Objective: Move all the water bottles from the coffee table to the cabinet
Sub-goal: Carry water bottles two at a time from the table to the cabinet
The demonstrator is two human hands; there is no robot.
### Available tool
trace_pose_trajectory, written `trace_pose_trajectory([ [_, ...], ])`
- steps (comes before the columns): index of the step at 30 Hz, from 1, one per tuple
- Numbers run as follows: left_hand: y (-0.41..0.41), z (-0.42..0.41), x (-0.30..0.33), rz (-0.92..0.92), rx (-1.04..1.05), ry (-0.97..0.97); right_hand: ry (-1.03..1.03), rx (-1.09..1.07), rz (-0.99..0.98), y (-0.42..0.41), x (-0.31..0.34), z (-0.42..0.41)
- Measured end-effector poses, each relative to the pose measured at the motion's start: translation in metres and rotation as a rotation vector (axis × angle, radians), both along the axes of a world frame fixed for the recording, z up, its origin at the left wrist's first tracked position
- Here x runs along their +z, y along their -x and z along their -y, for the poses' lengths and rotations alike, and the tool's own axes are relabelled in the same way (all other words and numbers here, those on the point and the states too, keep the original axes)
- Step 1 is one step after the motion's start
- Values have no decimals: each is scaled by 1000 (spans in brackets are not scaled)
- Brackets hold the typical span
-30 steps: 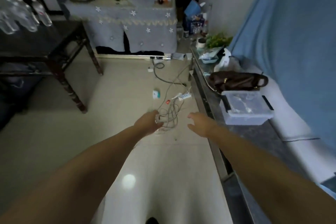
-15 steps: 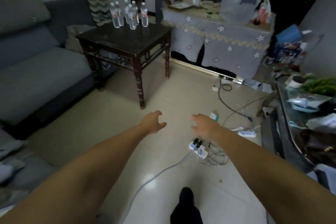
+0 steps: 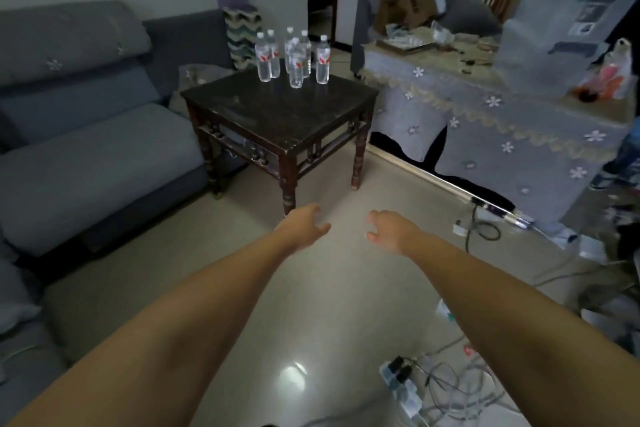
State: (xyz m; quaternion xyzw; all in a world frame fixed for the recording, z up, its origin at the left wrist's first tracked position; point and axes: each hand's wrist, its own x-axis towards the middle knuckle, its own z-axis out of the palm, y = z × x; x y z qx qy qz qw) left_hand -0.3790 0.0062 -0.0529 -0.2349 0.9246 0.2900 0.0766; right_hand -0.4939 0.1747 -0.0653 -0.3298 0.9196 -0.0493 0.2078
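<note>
Several clear water bottles with white caps and red labels stand upright in a cluster at the far corner of a dark wooden coffee table. Both arms reach forward over the tiled floor, short of the table's near corner. My left hand is empty, its fingers loosely spread. My right hand is likewise empty with curled, parted fingers. No cabinet can be identified in this view.
A grey sofa runs along the left. A table draped in a grey flowered cloth stands to the right, cluttered on top. A power strip and tangled cables lie on the floor at lower right.
The view has swung left from the shelf side of the room toward the coffee table, which now sits closer and more central. Both hands stay empty and held out in front.
</note>
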Motion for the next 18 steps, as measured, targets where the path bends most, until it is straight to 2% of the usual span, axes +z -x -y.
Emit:
trace_pose_trajectory([
  [5, 59, 56, -14, 71, 62, -14, -2, 72, 18, 62, -15, 59],
  [9, 131, 107, -18, 52, 71, 5, -1, 95, 19, 132, -18, 110],
  [18, 323, 230, 1, -4, 44, -2, 51, -13, 12, 319, 4, 216],
])
